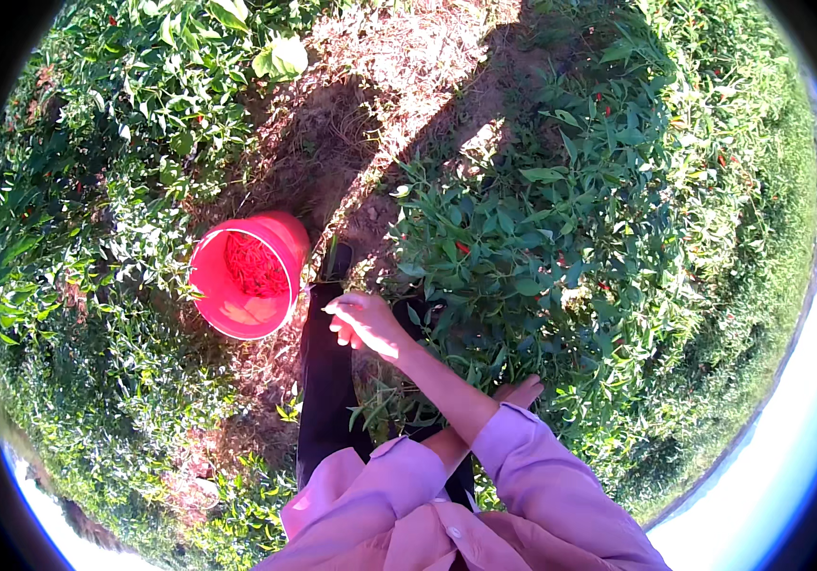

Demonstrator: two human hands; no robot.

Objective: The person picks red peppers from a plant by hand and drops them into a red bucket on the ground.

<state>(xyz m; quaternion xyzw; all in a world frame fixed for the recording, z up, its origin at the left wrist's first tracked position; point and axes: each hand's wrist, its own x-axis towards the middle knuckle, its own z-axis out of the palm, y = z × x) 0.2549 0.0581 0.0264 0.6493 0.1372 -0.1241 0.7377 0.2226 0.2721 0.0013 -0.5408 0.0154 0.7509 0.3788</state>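
My forearms cross, the right one passing over the left. My right hand [365, 325] hangs above my dark trouser leg [324, 371], just right of the red bucket [251, 317]. Its fingers are curled, and I cannot make out anything in them. The bucket leans with its mouth towards me; a heap of red chili peppers [255, 264] lies inside. Partly covered by my right arm, my left hand [520, 391] reaches to the right, at the lower leaves of a chili pepper plant [522, 235]. What its fingers hold, if anything, is hidden.
A red pepper [462, 248] shows among the leaves on the right. More pepper plants [130, 143] crowd the left side. Between the rows runs a strip of soil and dry straw [408, 50], crossed by shadows. My dark shoe [337, 261] stands beside the bucket.
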